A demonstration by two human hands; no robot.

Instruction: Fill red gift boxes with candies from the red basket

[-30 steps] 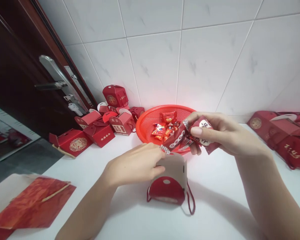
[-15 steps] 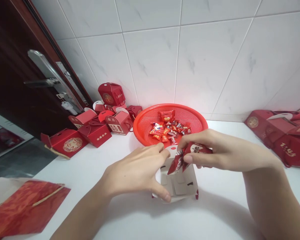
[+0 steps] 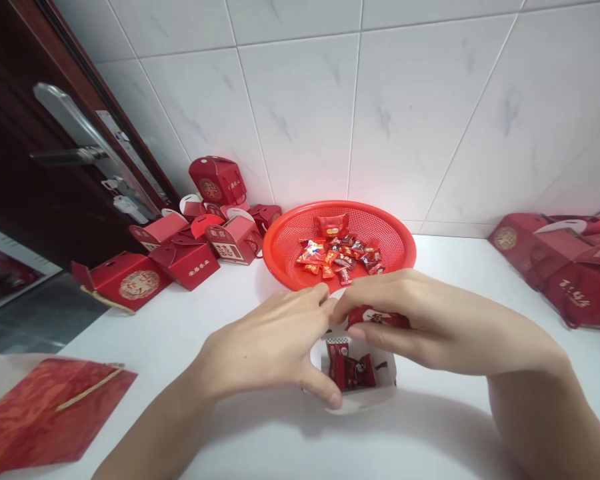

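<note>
A small open cardboard box (image 3: 363, 402), white inside, stands on the white table in front of me. My left hand (image 3: 267, 340) grips its left side, the thumb at the front edge and the fingers toward the back. Several red-wrapped candies (image 3: 354, 372) lie in the box. Just above its back right part, my right hand (image 3: 415, 320) is closed around a red candy packet (image 3: 375, 316), partly covered by the fingers. Behind both hands a red plastic basket (image 3: 405, 248) holds several more wrapped candies (image 3: 347, 257).
Several red gift boxes (image 3: 193, 265) cluster at the back left, with more boxes (image 3: 573, 280) at the right. A red paper bag (image 3: 55, 413) lies front left. Beyond the table's left edge is a dark door (image 3: 10, 133); a tiled wall (image 3: 300, 120) rises behind.
Red-wrapped candies that were in my right hand now lie inside the box. That hand has shifted slightly left and flattened over the box, still with a packet in it. My left hand stays put.
</note>
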